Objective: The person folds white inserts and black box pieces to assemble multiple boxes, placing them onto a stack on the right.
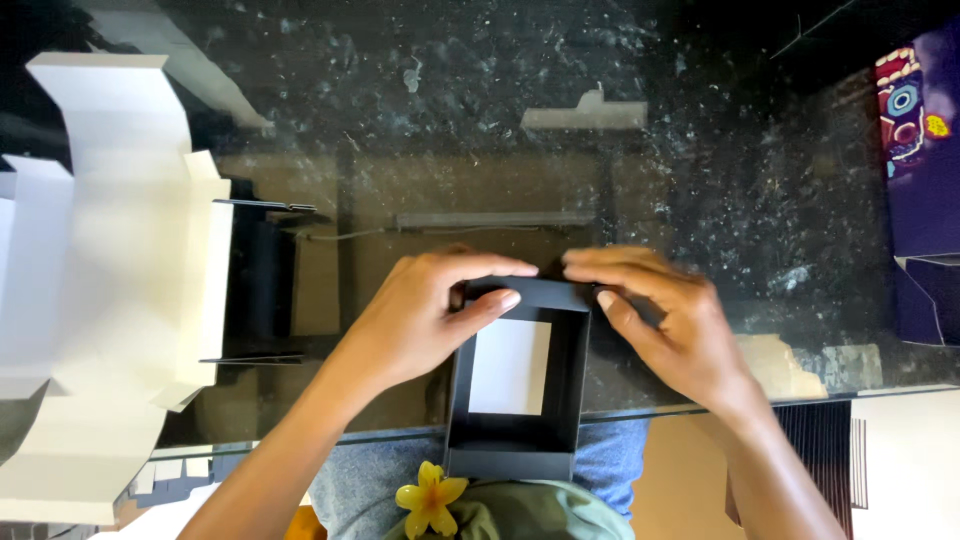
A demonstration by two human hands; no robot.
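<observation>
While boxed in: white cardboard [110, 290] (left).

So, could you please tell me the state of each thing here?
Black box: open, far wall pinched by both hands.
White card: flat inside the box.
White cardboard: unfolded, flaps up.
Left hand: gripping the box wall.
Right hand: gripping the box wall.

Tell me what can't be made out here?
Head view only:
- Far wall of the dark grey cardboard box: covered by the left hand and right hand.
- White folded cardboard sheet: cut off at the left edge.
- Purple patterned carton: cut off at the right edge.
</observation>
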